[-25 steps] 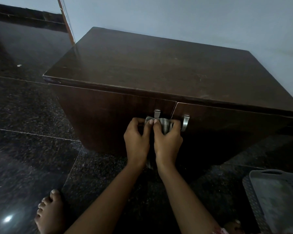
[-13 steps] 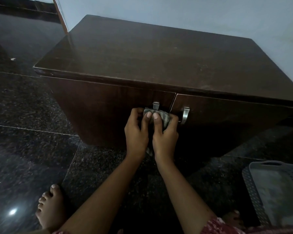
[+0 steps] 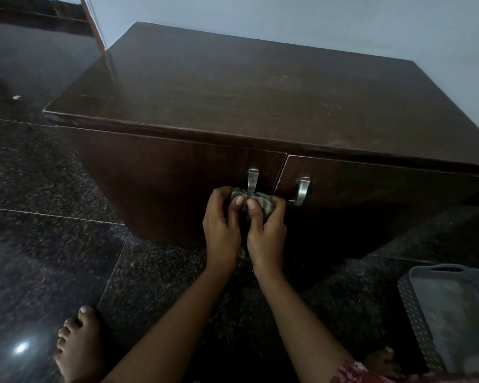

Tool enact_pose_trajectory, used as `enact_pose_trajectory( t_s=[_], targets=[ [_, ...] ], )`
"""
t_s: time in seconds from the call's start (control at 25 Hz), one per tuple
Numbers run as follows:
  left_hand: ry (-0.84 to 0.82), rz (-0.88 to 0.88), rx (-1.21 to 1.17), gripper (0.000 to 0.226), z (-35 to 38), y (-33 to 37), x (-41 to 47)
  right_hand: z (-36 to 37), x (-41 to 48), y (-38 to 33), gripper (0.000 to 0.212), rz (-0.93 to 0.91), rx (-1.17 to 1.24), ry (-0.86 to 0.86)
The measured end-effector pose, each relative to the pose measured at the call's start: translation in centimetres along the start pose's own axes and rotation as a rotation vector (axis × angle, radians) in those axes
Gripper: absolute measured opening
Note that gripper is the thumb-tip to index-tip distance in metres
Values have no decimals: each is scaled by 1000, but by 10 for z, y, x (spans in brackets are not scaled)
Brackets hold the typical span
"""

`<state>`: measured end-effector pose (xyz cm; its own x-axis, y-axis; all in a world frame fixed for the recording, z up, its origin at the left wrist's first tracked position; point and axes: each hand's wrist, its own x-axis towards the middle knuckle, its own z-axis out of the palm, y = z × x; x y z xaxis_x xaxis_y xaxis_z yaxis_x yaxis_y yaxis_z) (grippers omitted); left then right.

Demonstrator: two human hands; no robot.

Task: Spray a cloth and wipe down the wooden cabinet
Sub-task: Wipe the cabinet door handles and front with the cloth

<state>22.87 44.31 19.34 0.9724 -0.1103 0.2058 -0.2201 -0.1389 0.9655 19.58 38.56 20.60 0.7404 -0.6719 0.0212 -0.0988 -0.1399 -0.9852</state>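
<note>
Head camera gave me it all at once: a bare foot (image 3: pixel 76 344) sat far left on the dark speckled floor (image 3: pixel 39 239). Moving right, the left hand (image 3: pixel 223 221) was pinched closed on the bunched cloth (image 3: pixel 256 201), pressed to the wooden cabinet (image 3: pixel 233 106) at the foot of the left door handle (image 3: pixel 252 180). The right hand (image 3: pixel 266 230) gripped that same cloth (thumbs nearly side by side). Next came the right door handle (image 3: pixel 302 190), untouched by the cloth. Far right, a grey perforated basket (image 3: pixel 415 322) stood on the floor.
</note>
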Motion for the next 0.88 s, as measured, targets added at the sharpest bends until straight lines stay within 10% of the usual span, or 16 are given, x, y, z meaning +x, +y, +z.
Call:
enact_pose_trajectory(
  t_s=[0.88],
  targets=[
    [-29,-121,-74,4,-10,40,8,-3,6,-41,27,49,-42,130]
  ],
)
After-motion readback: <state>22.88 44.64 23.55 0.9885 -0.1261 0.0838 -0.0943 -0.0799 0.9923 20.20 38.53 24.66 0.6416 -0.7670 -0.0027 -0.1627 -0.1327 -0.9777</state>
